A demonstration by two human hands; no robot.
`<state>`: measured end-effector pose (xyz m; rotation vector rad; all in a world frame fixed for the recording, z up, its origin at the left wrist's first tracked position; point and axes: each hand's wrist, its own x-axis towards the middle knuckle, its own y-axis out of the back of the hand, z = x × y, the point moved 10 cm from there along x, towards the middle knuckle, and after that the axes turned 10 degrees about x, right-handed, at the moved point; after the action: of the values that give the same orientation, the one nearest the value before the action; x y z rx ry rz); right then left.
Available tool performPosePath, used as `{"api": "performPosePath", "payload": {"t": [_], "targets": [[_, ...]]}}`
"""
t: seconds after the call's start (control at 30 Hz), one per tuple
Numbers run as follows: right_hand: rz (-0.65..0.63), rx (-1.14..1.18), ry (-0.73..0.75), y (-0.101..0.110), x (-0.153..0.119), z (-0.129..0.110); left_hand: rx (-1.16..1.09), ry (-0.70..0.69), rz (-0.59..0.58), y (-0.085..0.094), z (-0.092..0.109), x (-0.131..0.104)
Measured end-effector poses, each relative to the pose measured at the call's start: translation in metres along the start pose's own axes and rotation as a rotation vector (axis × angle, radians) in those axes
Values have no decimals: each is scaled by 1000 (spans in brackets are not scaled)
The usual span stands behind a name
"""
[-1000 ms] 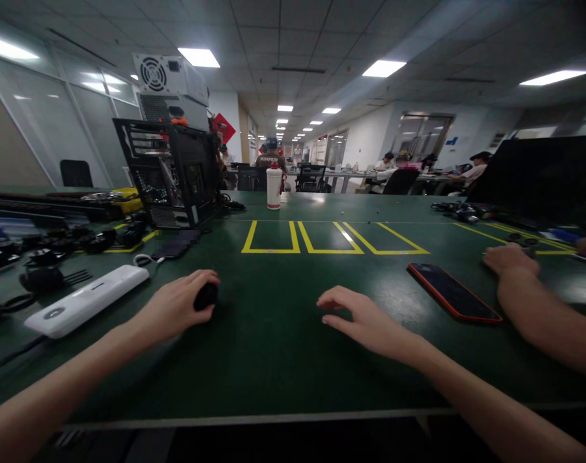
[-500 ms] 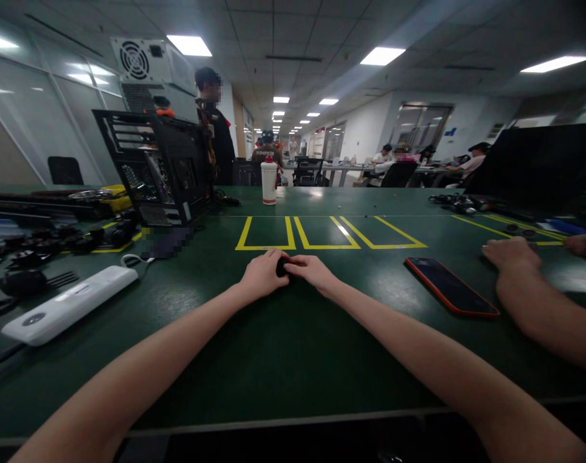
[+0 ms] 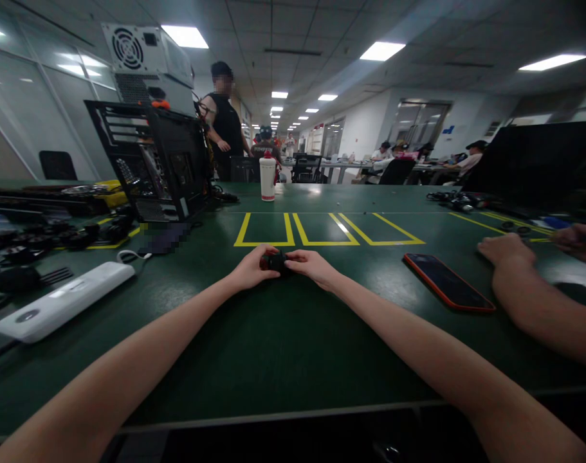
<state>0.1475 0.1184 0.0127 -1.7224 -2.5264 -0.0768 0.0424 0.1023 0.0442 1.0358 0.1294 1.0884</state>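
Note:
A small dark object (image 3: 275, 261), black with a hint of red at its left side, sits between my two hands just above or on the green table (image 3: 273, 347); its kind is too small to make out. My left hand (image 3: 254, 267) grips it from the left between thumb and fingers. From the other side, the pinched fingertips of my right hand (image 3: 311, 267) touch its right end. Just beyond my hands lie the yellow tape outlines (image 3: 268, 244) on the tabletop.
At left stand an open computer case (image 3: 172, 161) and a white power strip (image 3: 65, 302) beside black parts. An orange-edged phone (image 3: 447, 283) lies at right, near another person's hand (image 3: 507, 251). A white cup (image 3: 267, 179) stands further back, and a dark monitor (image 3: 538, 154) at far right.
My left hand has shifted slightly left and opened its grip a little, so more of the dark object shows. In the background, a standing person has turned and moved.

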Motion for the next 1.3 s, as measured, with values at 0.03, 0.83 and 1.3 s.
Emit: {"api": "performPosePath", "payload": {"t": [0.03, 0.83, 1.3], "targets": [[-2, -2, 1, 1, 0, 0, 11, -14, 11, 0, 1, 0], [-18, 153, -43, -2, -2, 3, 204, -21, 37, -13, 0, 6], [-67, 185, 31, -6, -12, -9, 210, -75, 16, -12, 17, 4]]}}
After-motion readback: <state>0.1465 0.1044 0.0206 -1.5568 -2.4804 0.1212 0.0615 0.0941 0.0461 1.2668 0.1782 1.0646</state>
